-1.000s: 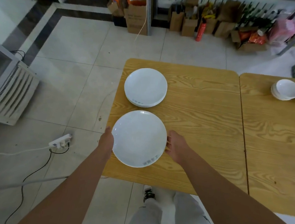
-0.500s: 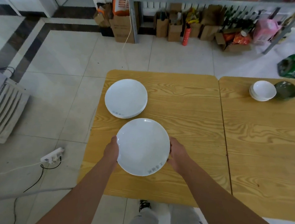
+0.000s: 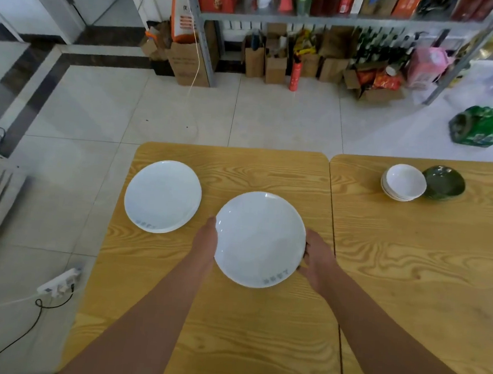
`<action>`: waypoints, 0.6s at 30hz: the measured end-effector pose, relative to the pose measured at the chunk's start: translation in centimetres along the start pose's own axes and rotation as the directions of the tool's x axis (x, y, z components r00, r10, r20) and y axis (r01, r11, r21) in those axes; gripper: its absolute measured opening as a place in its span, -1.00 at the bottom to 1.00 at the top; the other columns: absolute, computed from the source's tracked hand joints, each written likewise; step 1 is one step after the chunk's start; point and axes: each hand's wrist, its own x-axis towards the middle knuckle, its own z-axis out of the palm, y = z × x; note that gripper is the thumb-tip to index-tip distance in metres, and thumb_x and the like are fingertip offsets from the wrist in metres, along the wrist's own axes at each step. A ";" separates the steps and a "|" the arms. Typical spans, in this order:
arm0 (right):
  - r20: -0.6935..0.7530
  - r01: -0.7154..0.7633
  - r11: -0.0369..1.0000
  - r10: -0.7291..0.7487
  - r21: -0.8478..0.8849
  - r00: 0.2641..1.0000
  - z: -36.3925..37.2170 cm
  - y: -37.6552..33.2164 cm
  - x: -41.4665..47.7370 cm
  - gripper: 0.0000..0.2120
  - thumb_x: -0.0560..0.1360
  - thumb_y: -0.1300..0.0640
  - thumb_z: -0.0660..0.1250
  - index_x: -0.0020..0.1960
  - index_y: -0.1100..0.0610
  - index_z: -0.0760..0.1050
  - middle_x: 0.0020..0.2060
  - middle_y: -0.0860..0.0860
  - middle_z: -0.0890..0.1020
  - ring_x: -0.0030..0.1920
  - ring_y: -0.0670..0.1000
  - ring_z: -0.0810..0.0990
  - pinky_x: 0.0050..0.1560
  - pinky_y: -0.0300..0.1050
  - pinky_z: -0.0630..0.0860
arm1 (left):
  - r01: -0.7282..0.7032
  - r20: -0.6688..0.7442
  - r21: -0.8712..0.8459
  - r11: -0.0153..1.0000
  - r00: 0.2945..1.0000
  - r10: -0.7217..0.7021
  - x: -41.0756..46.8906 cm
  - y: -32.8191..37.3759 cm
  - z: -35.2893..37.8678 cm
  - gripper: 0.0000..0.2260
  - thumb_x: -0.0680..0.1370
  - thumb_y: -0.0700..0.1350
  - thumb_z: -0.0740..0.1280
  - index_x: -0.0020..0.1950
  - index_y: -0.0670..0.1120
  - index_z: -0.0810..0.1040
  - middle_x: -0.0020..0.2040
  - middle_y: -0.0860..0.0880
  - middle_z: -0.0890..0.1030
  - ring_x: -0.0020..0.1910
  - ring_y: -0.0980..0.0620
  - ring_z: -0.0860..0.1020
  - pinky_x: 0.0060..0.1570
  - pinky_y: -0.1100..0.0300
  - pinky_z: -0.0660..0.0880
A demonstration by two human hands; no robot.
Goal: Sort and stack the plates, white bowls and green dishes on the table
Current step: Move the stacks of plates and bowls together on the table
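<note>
Left hand [image 3: 205, 242] and right hand [image 3: 317, 263] grip white plate [image 3: 260, 238] by opposite rims; plate stack [image 3: 162, 196] beside it on table [image 3: 257, 335].

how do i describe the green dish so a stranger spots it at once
Of the two wooden tables side by side, take the right table, near its far edge. A stack of white bowls sits there, with the green dish just to its right. It is the only dark green piece; all other crockery is white.
</note>
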 end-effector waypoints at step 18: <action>-0.170 0.158 0.981 -0.138 0.114 0.976 -0.1 -9.2 6.9 -0.87 0.58 -0.01 0.19 -0.04 -0.06 0.52 -0.03 -0.11 0.62 0.01 -0.06 0.56 0.02 0.00 0.48 | -0.168 0.182 0.093 0.981 0.972 0.149 5.4 10.1 7.6 -0.57 0.58 0.17 0.15 0.33 -0.01 0.52 0.22 -0.04 0.62 0.17 -0.11 0.57 0.26 -0.11 0.48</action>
